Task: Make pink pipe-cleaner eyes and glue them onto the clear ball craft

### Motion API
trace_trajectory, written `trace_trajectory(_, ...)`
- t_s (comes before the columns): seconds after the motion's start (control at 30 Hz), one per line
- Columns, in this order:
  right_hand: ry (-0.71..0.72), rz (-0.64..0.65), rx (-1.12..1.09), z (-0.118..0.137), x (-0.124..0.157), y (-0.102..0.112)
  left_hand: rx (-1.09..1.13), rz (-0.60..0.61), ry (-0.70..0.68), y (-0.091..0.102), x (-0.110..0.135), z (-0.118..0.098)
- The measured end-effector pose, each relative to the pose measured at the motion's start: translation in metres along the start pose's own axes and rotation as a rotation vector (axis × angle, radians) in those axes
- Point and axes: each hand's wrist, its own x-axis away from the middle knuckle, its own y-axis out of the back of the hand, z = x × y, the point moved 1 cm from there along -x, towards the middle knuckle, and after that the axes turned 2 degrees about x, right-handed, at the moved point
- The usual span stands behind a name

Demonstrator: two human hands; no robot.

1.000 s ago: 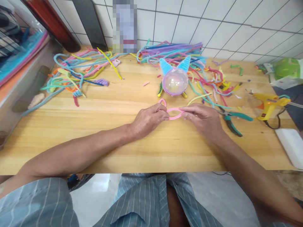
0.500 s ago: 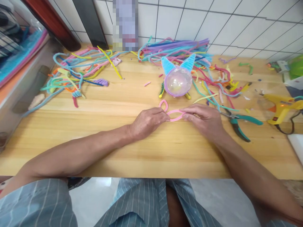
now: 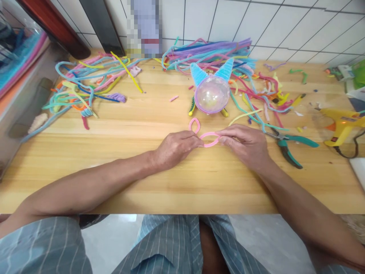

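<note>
Pink stem (image 3: 211, 145) pinched between left hand (image 3: 176, 148) and right hand (image 3: 245, 144)

The worktop (image 3: 128, 190) is smooth, pale, grained wood. Against its left edge stands a see-through plastic bin (image 3: 37, 80); its contents are blurred, but look like blue, pink-edged packs. Along the back edge lies a bundle (image 3: 211, 53) of fuzzy stems, mostly purple and blue. A looser tangle (image 3: 85, 90) of bent, many-coloured stems fills the back left corner.

Both hands are near the middle of the worktop, thumb and fingers clamped on the pink stem.

By the right edge sits a yellow plastic glue gun (image 3: 340, 123). Pliers (image 3: 285, 142) lie just beside the right hand, teal handles spread. Behind the hands is a glossy, clear ball (image 3: 212, 95), purple-rimmed, with two fuzzy, ridged blue cones (image 3: 224, 71).

The stem makes an oval loop between the hands and a smaller, pointed loop behind the left fingers.
</note>
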Motion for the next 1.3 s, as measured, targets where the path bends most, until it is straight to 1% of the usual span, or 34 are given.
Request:
trace_trajectory(0.33,0.023,0.009,0.001,0.005,-0.002,0.002,-0.031,-0.046,-0.055,0.000,0.000,-0.004)
trace_trajectory(0.67,0.033,0.010,0.010,0.005,-0.002,0.003,-0.020,0.015,-0.042,-0.001,0.001,-0.002)
trace_trajectory(0.77,0.014,0.001,0.019,0.004,-0.001,0.003,0.000,0.028,0.013,-0.004,0.000,0.001)
trace_trajectory(0.97,-0.013,-0.067,-0.021,0.002,0.000,0.005,0.093,-0.079,0.195,-0.008,0.000,0.007)
trace_trajectory(1.1,-0.010,-0.091,-0.020,0.004,0.000,0.005,0.164,-0.090,0.184,-0.010,0.003,0.009)
trace_trajectory(1.17,0.001,-0.101,-0.020,0.005,0.000,0.004,0.216,-0.100,0.211,-0.012,0.005,0.011)
trace_trajectory(1.23,0.004,-0.107,-0.012,0.006,0.001,0.003,0.325,-0.106,0.298,-0.014,0.005,0.011)
trace_trajectory(1.3,-0.001,-0.111,0.005,0.006,0.002,0.001,0.499,-0.091,0.437,-0.015,0.003,0.010)
